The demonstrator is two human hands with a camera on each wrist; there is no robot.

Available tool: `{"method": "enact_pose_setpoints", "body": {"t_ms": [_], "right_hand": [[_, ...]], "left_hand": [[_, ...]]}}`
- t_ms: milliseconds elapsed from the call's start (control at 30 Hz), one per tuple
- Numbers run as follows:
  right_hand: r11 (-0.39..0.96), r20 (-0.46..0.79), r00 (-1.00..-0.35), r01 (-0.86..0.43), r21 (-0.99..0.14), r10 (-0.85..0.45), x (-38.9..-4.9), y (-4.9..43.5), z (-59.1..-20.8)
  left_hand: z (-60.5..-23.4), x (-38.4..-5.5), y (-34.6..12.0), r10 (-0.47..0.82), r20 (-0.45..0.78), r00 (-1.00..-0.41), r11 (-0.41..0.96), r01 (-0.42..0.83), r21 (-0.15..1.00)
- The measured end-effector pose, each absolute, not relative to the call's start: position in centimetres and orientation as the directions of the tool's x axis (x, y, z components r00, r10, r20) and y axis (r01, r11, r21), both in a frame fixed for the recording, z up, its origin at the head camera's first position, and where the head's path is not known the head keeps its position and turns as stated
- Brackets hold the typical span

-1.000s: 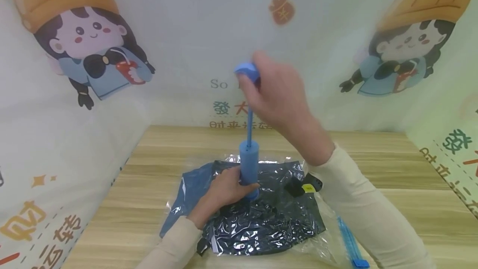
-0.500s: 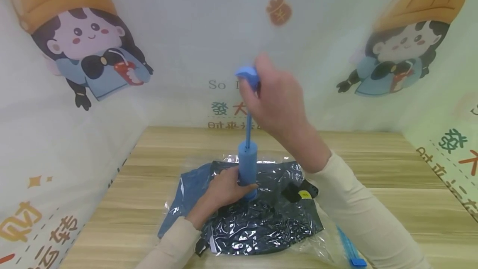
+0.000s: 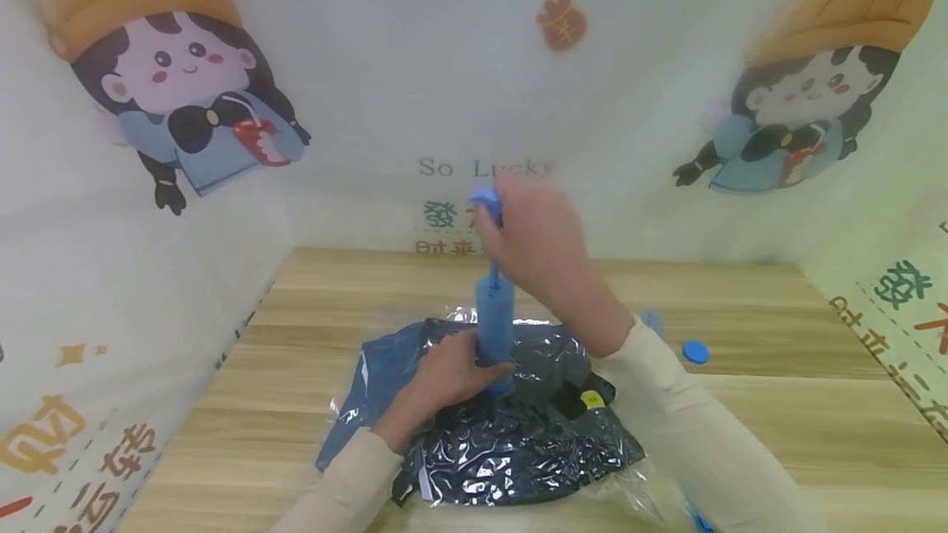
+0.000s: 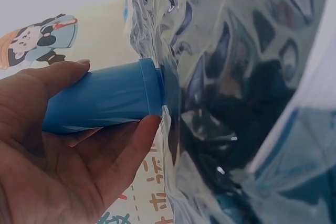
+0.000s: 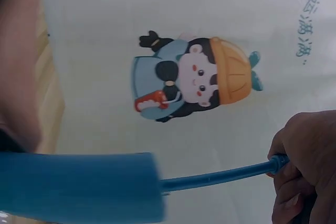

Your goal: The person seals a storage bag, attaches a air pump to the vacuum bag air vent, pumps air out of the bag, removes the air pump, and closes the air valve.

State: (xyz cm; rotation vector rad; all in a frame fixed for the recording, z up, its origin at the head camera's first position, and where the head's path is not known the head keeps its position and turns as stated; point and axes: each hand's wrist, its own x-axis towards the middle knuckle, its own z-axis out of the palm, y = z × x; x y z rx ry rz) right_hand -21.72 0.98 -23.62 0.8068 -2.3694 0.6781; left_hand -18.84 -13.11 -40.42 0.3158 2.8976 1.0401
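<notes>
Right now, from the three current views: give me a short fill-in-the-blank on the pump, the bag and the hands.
1. The left hand grips the blue pump's ____.
2. The right hand holds the pump's ____ at the rod's top.
3. The pump stands on a clear vacuum bag holding dark ____.
4. A small round blue cap lies on the wooden ____.

Missing words: barrel; handle; clothing; table
</notes>
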Motion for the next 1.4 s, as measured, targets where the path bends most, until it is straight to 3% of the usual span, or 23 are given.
{"method": "enact_pose_setpoints", "body": {"t_ms": [167, 733, 1033, 1300, 1400], "right_hand": [[0.731, 0.542, -0.733, -0.620, -0.285, -0.410, -21.8, 0.9, -27.9], [0.648, 0.623, -0.655, -0.702, -0.294, -0.427, -22.4, 1.3, -30.8], [0.630, 0.632, -0.619, -0.734, -0.255, -0.465, -22.3, 1.5, -29.1], [0.564, 0.746, -0.479, -0.808, -0.170, -0.463, -22.1, 1.6, -24.5], [0.545, 0.760, -0.456, -0.823, -0.161, -0.464, -21.9, 1.7, -22.9]], "left_hand": [[-40.5, -18.9, -13.0, 0.222, 0.017, -0.975, 0.738, 0.180, 0.651], [-40.6, -19.1, -13.2, 0.217, 0.017, -0.976, 0.757, 0.180, 0.629], [-40.4, -18.8, -13.2, 0.216, 0.027, -0.976, 0.749, 0.183, 0.637], [-40.3, -18.7, -13.3, 0.218, 0.043, -0.975, 0.747, 0.195, 0.635], [-40.4, -18.6, -13.4, 0.221, 0.043, -0.974, 0.755, 0.199, 0.625]]}}
